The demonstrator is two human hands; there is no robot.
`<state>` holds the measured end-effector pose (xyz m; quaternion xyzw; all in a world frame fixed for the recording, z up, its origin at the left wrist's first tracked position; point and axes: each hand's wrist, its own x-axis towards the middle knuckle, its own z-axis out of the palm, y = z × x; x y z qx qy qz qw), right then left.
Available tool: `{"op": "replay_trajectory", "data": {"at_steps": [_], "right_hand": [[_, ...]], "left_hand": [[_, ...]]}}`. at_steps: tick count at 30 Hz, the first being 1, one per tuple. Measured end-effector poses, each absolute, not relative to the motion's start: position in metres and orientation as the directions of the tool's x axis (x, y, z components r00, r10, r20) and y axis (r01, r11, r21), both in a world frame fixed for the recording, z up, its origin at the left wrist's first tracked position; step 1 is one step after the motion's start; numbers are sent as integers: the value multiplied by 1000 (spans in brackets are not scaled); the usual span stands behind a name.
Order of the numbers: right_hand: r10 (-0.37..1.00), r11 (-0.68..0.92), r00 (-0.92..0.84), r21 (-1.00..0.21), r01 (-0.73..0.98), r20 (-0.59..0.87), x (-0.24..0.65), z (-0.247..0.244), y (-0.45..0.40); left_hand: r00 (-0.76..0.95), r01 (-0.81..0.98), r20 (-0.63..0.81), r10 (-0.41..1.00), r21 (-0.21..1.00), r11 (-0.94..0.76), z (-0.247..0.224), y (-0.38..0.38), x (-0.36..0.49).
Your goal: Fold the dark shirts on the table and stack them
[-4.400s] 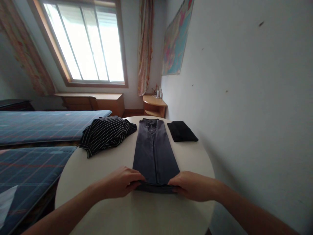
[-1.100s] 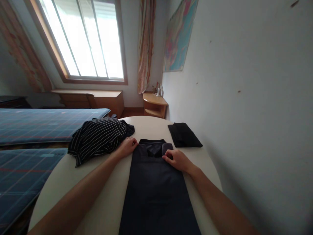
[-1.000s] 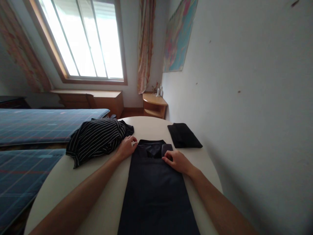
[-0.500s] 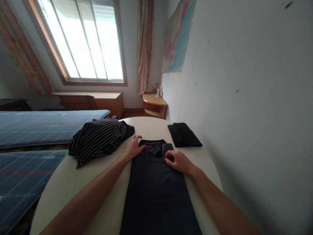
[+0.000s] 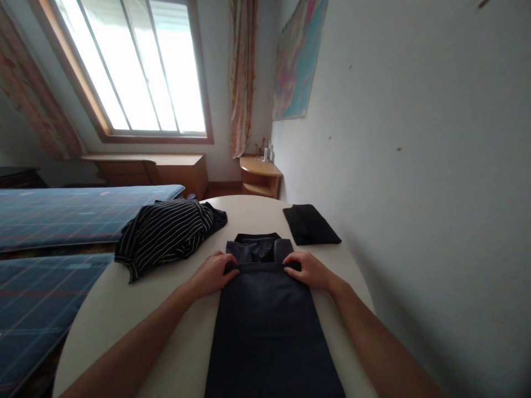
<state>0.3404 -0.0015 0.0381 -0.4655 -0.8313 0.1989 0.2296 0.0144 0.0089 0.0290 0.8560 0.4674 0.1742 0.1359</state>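
A dark navy garment (image 5: 269,326) lies lengthwise on the round cream table (image 5: 161,315), running down to the bottom edge of the view. Its collar end points away from me, with the dark inside showing below the collar. My left hand (image 5: 213,272) pinches the left corner of a folded edge just below that opening. At the right corner of the same edge, my right hand (image 5: 309,270) has its thumb and fingers closed on the cloth.
A black-and-white striped garment (image 5: 170,235) lies bunched at the table's left. Folded black cloth (image 5: 312,225) rests at the back right. Beyond are blue plaid beds (image 5: 83,218), a corner shelf (image 5: 261,167) and a wall at right.
My left hand has moved toward me from beside the collar and taken hold of the edge's left corner. My right hand has closed on the right corner. The view has shifted slightly.
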Motion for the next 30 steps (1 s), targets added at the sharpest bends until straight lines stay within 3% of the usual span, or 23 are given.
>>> {"op": "replay_trajectory", "data": {"at_steps": [8, 15, 23, 30], "right_hand": [[835, 487, -539, -601, 634, 108, 332, 46, -14], [822, 533, -548, -551, 642, 157, 327, 49, -19], [813, 543, -557, -565, 622, 169, 329, 53, -21], [826, 548, -483, -613, 568, 291, 332, 98, -9]], "left_hand": [[571, 770, -74, 817, 393, -503, 49, -4, -5], [573, 770, -47, 818, 375, -517, 56, -16, -2], [596, 698, -42, 802, 520, -492, 61, -24, 2], [524, 612, 95, 846, 649, -452, 106, -8, 2]]}}
